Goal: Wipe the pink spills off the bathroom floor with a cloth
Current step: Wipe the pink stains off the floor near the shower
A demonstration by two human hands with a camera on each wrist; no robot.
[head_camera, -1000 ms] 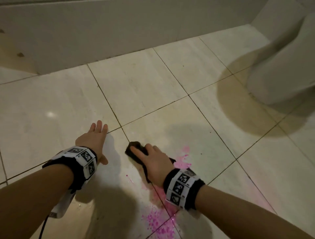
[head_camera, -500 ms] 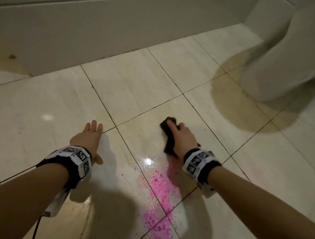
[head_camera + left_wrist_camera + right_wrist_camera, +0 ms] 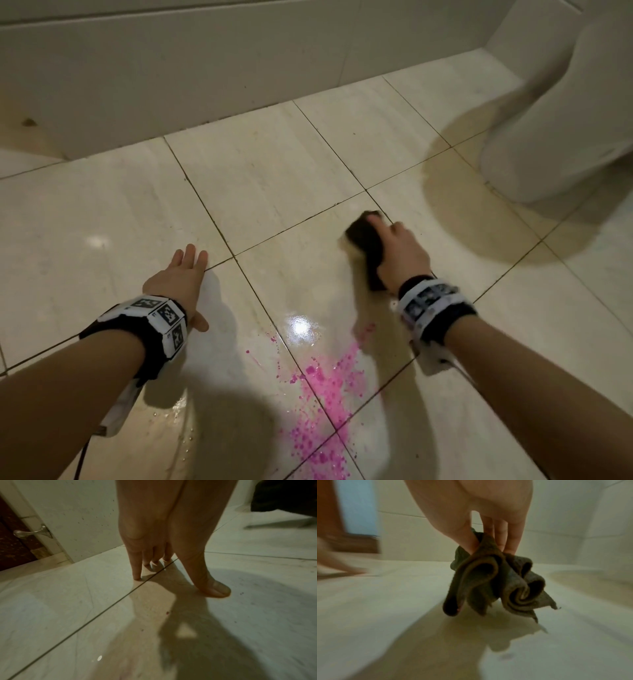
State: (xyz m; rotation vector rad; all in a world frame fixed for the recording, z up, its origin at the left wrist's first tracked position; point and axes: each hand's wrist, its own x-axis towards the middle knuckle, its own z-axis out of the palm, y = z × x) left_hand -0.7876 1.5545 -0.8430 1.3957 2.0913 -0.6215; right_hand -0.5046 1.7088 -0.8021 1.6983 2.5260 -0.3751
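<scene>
Your right hand (image 3: 400,255) has its grip bunched on the dark cloth (image 3: 368,250), pressed to the floor tile (image 3: 274,178) beyond the pink spill (image 3: 329,387). Your left hand (image 3: 180,279), fingers spread, is planted flat, probably bracing you.

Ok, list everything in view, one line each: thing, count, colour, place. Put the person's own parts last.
pink spill: one splatter, pink, on the floor between the arms, near the bottom edge.
cloth: one, dark, bunched, on the tile beyond the spill, under the right hand.
floor: cream tiles, dark grout, wet sheen near the spill.
wall: pale tiles, far side.
toilet base: one, white, far right.
door stop: one, metal, on the wall at left.
wrist bands: two, black and white.
left hand: flat on the floor.
right hand: grips the cloth.
</scene>
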